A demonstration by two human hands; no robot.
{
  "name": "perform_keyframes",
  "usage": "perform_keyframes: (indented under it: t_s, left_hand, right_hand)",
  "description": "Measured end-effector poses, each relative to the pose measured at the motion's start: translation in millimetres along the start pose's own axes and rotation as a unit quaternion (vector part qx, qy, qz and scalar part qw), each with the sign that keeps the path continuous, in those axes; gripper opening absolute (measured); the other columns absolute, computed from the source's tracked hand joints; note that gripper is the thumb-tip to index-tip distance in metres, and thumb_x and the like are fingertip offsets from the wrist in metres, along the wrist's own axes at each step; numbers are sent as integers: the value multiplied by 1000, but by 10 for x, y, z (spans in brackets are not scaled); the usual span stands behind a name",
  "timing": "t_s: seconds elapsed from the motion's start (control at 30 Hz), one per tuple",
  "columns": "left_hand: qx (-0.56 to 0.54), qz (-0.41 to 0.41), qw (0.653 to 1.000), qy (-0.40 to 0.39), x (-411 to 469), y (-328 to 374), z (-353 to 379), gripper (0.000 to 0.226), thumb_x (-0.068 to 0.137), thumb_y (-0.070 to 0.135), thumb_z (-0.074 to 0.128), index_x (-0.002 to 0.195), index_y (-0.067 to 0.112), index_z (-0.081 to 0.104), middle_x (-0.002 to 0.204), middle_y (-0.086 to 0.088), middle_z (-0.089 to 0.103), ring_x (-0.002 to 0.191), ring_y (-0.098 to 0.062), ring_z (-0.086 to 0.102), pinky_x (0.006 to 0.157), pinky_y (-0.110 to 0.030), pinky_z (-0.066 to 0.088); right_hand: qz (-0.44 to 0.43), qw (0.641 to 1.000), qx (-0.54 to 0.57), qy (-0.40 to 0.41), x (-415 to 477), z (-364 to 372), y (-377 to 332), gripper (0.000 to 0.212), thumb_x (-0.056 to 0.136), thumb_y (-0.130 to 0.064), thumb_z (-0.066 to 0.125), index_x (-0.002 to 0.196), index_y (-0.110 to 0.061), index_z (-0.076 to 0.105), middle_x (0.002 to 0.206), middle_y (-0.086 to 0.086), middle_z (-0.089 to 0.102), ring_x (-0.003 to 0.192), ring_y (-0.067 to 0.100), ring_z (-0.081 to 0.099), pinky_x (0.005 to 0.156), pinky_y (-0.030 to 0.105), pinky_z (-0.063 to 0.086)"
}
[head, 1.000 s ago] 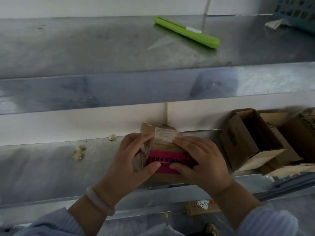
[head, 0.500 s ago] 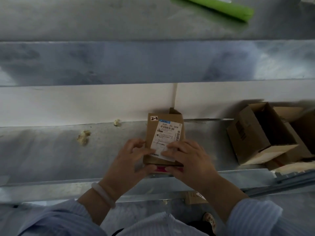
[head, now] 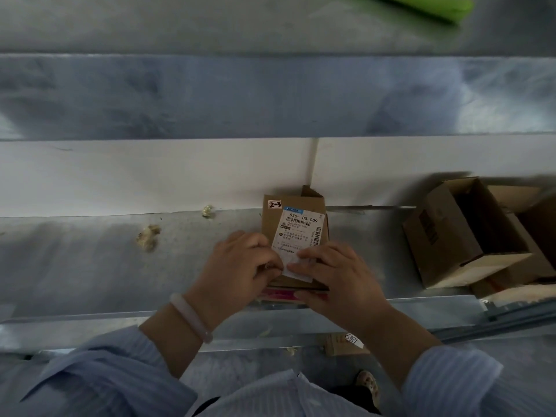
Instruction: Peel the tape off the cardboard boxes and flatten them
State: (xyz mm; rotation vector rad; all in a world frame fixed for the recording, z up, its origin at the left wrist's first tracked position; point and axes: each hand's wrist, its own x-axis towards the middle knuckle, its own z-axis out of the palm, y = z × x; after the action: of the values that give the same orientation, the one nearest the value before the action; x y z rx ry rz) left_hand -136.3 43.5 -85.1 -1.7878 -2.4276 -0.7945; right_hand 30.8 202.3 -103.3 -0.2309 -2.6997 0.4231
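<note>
A small brown cardboard box (head: pixel 272 219) lies flat on the lower metal shelf (head: pixel 90 266), its white shipping label (head: pixel 301 233) facing up and a strip of pink tape (head: pixel 279 294) along its near edge. My left hand (head: pixel 237 266) has its fingers curled at the label's lower left corner, pinching there. On the box's near right side my right hand (head: pixel 337 275) holds the box, fingers lying over the label's lower edge and the thumb under the near edge.
Open cardboard boxes (head: pixel 469 233) lie on their sides at the right of the shelf. Two crumpled tape balls (head: pixel 147 236) sit at the left. A green cutter (head: pixel 433 6) lies on the upper shelf. Another box (head: pixel 343 343) is on the floor below.
The box was tipped from its pink-taped face onto its back, so the label side now faces up. Both hands shifted to the label's lower edge.
</note>
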Motion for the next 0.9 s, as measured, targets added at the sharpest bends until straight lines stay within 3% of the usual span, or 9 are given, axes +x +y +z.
perform_keyframes:
  t_s: [0.2, 0.33, 0.43, 0.67, 0.77, 0.83, 0.9]
  left_hand:
    - [43, 57, 997, -11, 87, 75, 24, 22, 85, 36, 47, 79, 20, 62, 88, 6, 57, 82, -16, 53, 69, -32, 46]
    - [-60, 30, 997, -27, -12, -24, 60, 18, 89, 31, 48, 81, 17, 57, 93, 8, 53, 89, -9, 44, 83, -13, 36]
    - [-149, -24, 988, -22, -135, -42, 41, 14, 90, 32, 48, 83, 21, 53, 95, 14, 52, 92, -4, 46, 83, -7, 35]
    - [-318, -169, 933, 32, -355, 30, -3, 19, 86, 38, 46, 82, 21, 54, 89, 10, 65, 86, -11, 63, 76, -20, 52]
    - [-408, -259, 874, 53, -417, 35, 14, 14, 94, 20, 52, 86, 9, 54, 79, 1, 67, 79, -16, 66, 82, -38, 57]
    - [-434, -287, 852, 58, -421, 79, -29, 13, 98, 2, 46, 87, 1, 54, 75, -2, 66, 76, -17, 65, 82, -40, 55]
    - [-476, -288, 829, 66, -357, 162, -152, 14, 97, 0, 43, 88, -1, 53, 72, -2, 64, 73, -17, 65, 79, -38, 55]
  right_hand:
    - [-3, 1000, -7, -5, -6, 16, 20, 44, 78, -53, 59, 117, -35, 68, 121, -15, 62, 117, 13, 49, 95, 31, 44]
    - [-2, 1000, 5, 9, 3, 26, 30, 43, 76, -53, 61, 114, -34, 70, 120, -15, 63, 116, 12, 50, 94, 31, 45]
    - [-2, 1000, 9, 11, -9, 36, 41, 43, 76, -53, 63, 114, -34, 70, 120, -16, 63, 115, 12, 51, 94, 32, 47]
    - [2, 1000, 26, 10, -12, 12, 55, 44, 77, -53, 63, 116, -33, 69, 121, -17, 62, 115, 10, 50, 97, 28, 44]
    - [-4, 999, 37, 13, -9, 13, 65, 43, 78, -51, 64, 116, -32, 70, 121, -16, 62, 114, 10, 50, 97, 26, 43]
    - [-12, 999, 40, 26, 10, 10, 55, 42, 78, -50, 64, 115, -30, 71, 120, -15, 64, 113, 8, 49, 97, 20, 39]
    - [-10, 995, 79, 59, 30, -13, 27, 40, 79, -46, 67, 114, -27, 72, 120, -13, 65, 114, 4, 48, 98, 14, 37]
